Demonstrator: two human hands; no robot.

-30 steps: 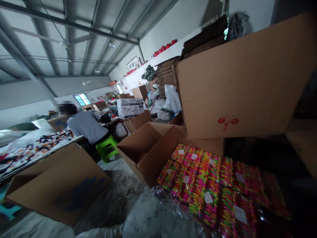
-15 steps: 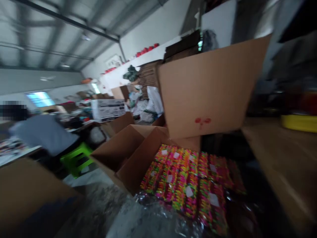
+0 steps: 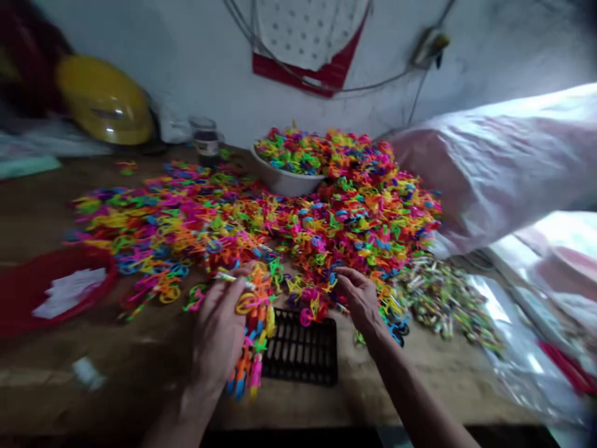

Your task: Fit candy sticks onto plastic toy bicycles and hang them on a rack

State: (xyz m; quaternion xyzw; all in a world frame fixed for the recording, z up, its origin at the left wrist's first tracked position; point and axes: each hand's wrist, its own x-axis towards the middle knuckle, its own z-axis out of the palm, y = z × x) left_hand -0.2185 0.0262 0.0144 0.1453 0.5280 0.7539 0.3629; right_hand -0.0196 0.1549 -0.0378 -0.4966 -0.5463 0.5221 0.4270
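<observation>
My left hand [image 3: 219,330] is curled around a bunch of small bright plastic toys [image 3: 254,339], some with wheel-like rings, at the left end of a black slotted rack [image 3: 321,354]. A thin white stick [image 3: 228,277] pokes out by its fingertips. My right hand [image 3: 361,298] reaches to the front of a large heap of loose plastic toys [image 3: 308,224], thumb and fingers close together. What lies in that pinch is too small and blurred to name. The rack's left part is hidden behind the bunch.
A white bowl [image 3: 284,182] heaped with toys stands at the back. Left are a red tray [image 3: 105,286] with white paper slips [image 3: 69,291] and a yellow helmet [image 3: 105,99]. Right lie short patterned sticks [image 3: 448,298], clear plastic bags [image 3: 527,367] and a large white sack [image 3: 504,168].
The view has swung from open cartons and packed bags in the workshop to this wooden table against a wall. Both my hands have come into view, at the toys.
</observation>
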